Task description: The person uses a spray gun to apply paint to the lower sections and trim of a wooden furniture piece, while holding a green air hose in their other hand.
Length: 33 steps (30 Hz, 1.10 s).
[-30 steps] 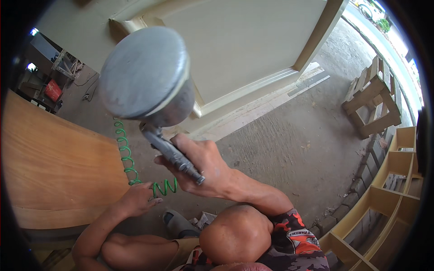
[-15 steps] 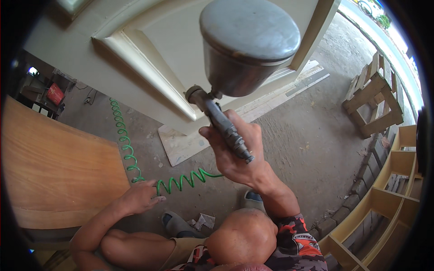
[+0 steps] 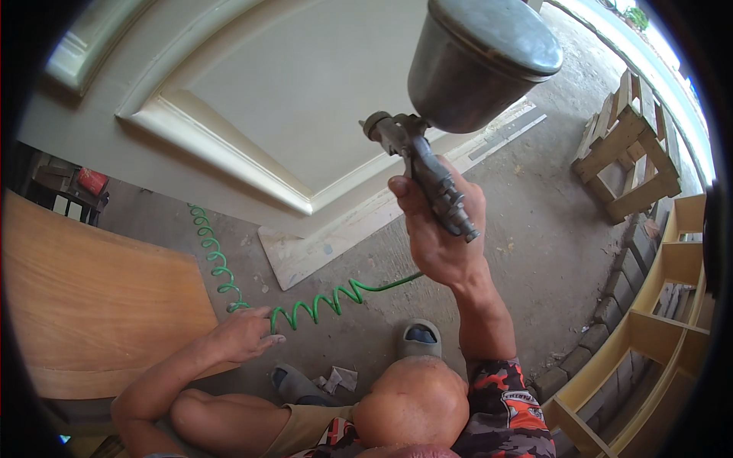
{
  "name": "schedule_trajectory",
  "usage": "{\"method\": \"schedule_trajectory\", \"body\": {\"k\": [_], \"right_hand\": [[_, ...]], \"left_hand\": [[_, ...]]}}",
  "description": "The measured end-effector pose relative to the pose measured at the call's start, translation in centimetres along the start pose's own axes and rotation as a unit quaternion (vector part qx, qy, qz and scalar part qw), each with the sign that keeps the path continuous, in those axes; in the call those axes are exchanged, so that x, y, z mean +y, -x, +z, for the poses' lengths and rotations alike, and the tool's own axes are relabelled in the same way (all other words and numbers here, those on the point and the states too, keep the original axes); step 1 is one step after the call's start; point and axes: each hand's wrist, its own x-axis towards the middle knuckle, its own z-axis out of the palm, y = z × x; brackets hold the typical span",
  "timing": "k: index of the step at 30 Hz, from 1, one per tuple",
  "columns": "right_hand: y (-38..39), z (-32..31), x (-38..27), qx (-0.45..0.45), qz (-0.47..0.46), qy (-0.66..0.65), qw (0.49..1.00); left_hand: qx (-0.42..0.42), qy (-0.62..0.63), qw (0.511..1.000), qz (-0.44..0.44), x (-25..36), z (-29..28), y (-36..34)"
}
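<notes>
My right hand is wrapped round the handle of a metal spray gun, raised in front of a cream panelled door. On top of the gun sits a dull silver paint cup with its lid on, tilted to the right. A green coiled air hose runs from below my right hand across to my left hand. My left fingers are closed round the hose, which continues from there up toward the back left. Trigger details are partly hidden by my hand.
The door's lower edge rests by a paint-stained board on the concrete floor. To the left stands a brown wooden panel. A wooden pallet-like stand is at right, with a yellowish wooden frame below it. Crumpled paper lies near my feet.
My right hand has moved the spray gun to the right and slightly up, away from the door's lower moulding. The hose between my hands is stretched longer; my left hand stays nearly in place.
</notes>
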Motion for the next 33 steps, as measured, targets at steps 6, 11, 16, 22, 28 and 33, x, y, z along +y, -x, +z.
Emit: {"method": "schedule_trajectory", "body": {"k": [6,11,16,22,28,33], "right_hand": [[-1.1,-3.2,1.0,0.033,0.076,-0.036,0.996],[-2.4,-5.7,2.0,0.054,0.089,-0.024,0.994],[-3.7,-8.3,2.9,0.079,0.095,0.008,0.992],[-5.7,-11.4,4.1,0.095,0.056,0.008,0.994],[-7.5,-14.8,5.3,0.127,0.082,-0.029,0.988],[-9.1,-17.6,6.0,0.157,0.100,-0.019,0.982]], "left_hand": [[-0.009,0.002,1.000,0.021,1.5,-0.7,-1.8],[-0.014,0.004,1.000,0.021,3.3,-1.7,-2.9],[-0.015,0.018,0.999,0.024,4.1,-2.2,-3.8],[-0.008,0.023,0.999,0.029,6.0,-3.0,-5.0],[-0.005,0.031,0.999,0.040,7.3,-3.3,-6.3],[0.018,0.038,0.997,0.057,8.3,-3.3,-6.8]]}}
